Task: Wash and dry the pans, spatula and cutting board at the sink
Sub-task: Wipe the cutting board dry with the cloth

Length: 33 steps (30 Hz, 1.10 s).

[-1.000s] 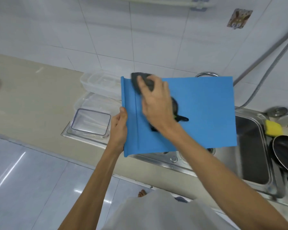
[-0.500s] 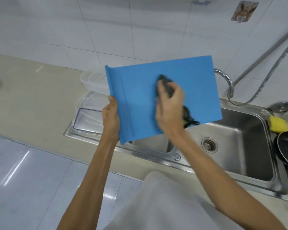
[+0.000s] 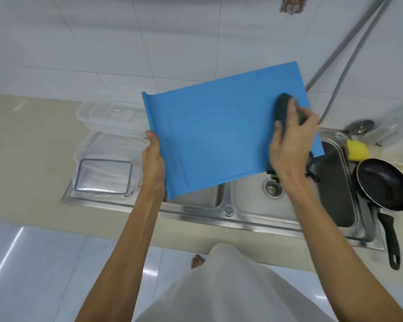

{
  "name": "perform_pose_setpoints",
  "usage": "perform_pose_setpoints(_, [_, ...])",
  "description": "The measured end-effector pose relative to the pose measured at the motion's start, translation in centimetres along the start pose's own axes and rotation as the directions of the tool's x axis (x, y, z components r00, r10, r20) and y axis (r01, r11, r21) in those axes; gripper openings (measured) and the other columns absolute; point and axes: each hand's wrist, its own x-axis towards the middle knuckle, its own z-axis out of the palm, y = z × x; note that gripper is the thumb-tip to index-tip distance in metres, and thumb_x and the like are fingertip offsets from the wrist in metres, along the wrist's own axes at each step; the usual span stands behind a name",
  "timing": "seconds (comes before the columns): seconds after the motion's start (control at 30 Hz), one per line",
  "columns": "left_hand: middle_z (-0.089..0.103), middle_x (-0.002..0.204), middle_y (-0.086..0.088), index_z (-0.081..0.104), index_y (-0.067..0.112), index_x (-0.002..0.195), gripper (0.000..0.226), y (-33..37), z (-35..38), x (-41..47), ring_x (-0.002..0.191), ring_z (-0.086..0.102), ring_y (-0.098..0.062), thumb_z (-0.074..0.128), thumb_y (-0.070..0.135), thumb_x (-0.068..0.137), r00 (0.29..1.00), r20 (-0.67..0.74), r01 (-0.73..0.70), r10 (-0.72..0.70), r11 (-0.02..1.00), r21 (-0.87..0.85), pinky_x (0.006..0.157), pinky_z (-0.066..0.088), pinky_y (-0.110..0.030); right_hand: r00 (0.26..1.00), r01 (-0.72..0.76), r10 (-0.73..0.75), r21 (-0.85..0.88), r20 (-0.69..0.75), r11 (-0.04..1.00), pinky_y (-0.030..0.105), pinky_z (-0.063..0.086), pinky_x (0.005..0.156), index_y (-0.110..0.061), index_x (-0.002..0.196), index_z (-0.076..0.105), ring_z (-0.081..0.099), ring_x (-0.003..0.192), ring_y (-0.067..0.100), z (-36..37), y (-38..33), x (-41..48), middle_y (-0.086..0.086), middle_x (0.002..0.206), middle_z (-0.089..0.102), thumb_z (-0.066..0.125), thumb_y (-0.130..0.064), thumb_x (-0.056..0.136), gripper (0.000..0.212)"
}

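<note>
The cutting board (image 3: 219,135) is gripped over the sink (image 3: 196,211) by the left hand (image 3: 153,159), steadied against the right hand's (image 3: 289,145) clutched dark cloth (image 3: 284,102).

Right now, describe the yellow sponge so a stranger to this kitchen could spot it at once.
Start at the steel double sink and go to its far right corner. There the yellow sponge sits by the rim, just behind the black frying pan. It is the only bright yellow thing among dark and metal neighbours.
</note>
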Motion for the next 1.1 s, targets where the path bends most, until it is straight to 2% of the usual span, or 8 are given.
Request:
perform_pose_setpoints(0.1, [0.076,0.107,0.001,0.07,0.017,0.113,0.056,-0.1,4.1,-0.9,0.102,0.072,-0.021,0.034,0.058,0.101,0.995,0.086,-0.048,0.049,0.999,-0.013,0.082,0.06,-0.039,0.992,0.107,-0.112,0.08,0.062,0.991,0.05,0.039,0.105,-0.002,0.15,0.041,0.048,0.118,0.045,0.9,-3.9,-1.2,0.029,0.135,0.046,0.051,-0.013,0.097,0.055])
perform_pose_setpoints(0.2, [0.07,0.117,-0.011,0.073,0.019,0.104,0.063,-1.1,7.6,-2.2,0.111,0.066,-0.032,0.05,0.075,0.086,0.974,0.211,-0.092,0.084,0.995,0.028,0.099,0.051,-0.052,0.971,0.207,-0.223,0.159,0.084,0.965,0.048,0.04,0.103,0.001,0.151,0.039,0.048,0.116,0.042,0.8,-6.8,-0.2,0.027,0.142,0.044,0.051,-0.014,0.099,0.055])
perform_pose_setpoints(0.3, [0.069,0.095,-0.002,0.069,0.021,0.092,0.058,-1.6,10.8,-3.9,0.093,0.065,-0.018,0.037,0.071,0.094,0.953,0.278,-0.165,0.123,0.977,0.133,0.085,0.052,-0.033,0.953,0.27,-0.288,0.172,0.091,0.947,0.042,0.042,0.097,0.003,0.151,0.036,0.049,0.112,0.037,-0.9,-7.3,1.5,0.023,0.15,0.041,0.048,-0.015,0.1,0.055])
perform_pose_setpoints(0.53, [0.073,0.078,0.024,0.067,0.032,0.096,0.06,-2.3,17.4,-6.5,0.081,0.067,0.011,0.012,0.057,0.103,0.965,0.214,-0.188,0.154,0.971,0.15,0.066,0.049,-0.007,0.928,0.315,-0.343,0.186,0.148,0.931,0.044,0.049,0.092,-0.002,0.149,0.044,0.048,0.109,0.035,-6.9,-2.1,-0.7,0.022,0.14,0.047,0.055,-0.005,0.093,0.057])
perform_pose_setpoints(0.73, [0.073,0.065,0.002,0.067,0.014,0.082,0.073,-1.5,20.5,-7.6,0.063,0.072,-0.011,0.026,0.072,0.096,0.993,0.111,-0.038,0.032,0.998,0.053,0.057,0.056,-0.022,0.844,0.434,-0.46,0.151,0.276,0.888,0.048,0.053,0.088,-0.003,0.148,0.045,0.05,0.103,0.037,-10.9,1.7,-5.4,0.022,0.139,0.047,0.055,-0.008,0.09,0.059])
perform_pose_setpoints(0.83, [0.075,0.075,-0.002,0.07,0.01,0.091,0.078,-1.7,21.5,-8.6,0.071,0.073,-0.014,0.021,0.071,0.097,0.982,0.186,-0.052,0.037,0.996,0.079,0.064,0.057,-0.024,0.862,0.416,-0.453,0.194,0.228,0.888,0.049,0.053,0.085,-0.002,0.145,0.05,0.051,0.102,0.037,-12.3,3.0,-5.3,0.022,0.135,0.05,0.061,-0.002,0.088,0.058])
perform_pose_setpoints(0.97, [0.069,0.066,0.021,0.067,0.02,0.089,0.071,-2.5,22.9,-10.3,0.067,0.065,0.011,0.008,0.057,0.103,0.969,0.179,-0.209,0.169,0.949,0.236,0.062,0.047,-0.003,0.934,0.333,-0.352,0.217,0.059,0.918,0.049,0.05,0.089,0.001,0.142,0.053,0.053,0.105,0.039,-12.7,2.8,-1.8,0.025,0.128,0.054,0.059,-0.001,0.091,0.051])
perform_pose_setpoints(1.1, [0.074,0.108,0.005,0.071,0.025,0.113,0.079,-3.2,23.8,-11.5,0.104,0.069,-0.008,0.004,0.064,0.099,0.942,0.266,-0.272,0.202,0.927,0.257,0.096,0.054,-0.03,0.972,0.229,-0.235,0.246,-0.005,0.942,0.046,0.048,0.095,-0.003,0.145,0.051,0.051,0.11,0.036,-12.8,2.8,2.6,0.022,0.128,0.052,0.057,-0.007,0.094,0.051])
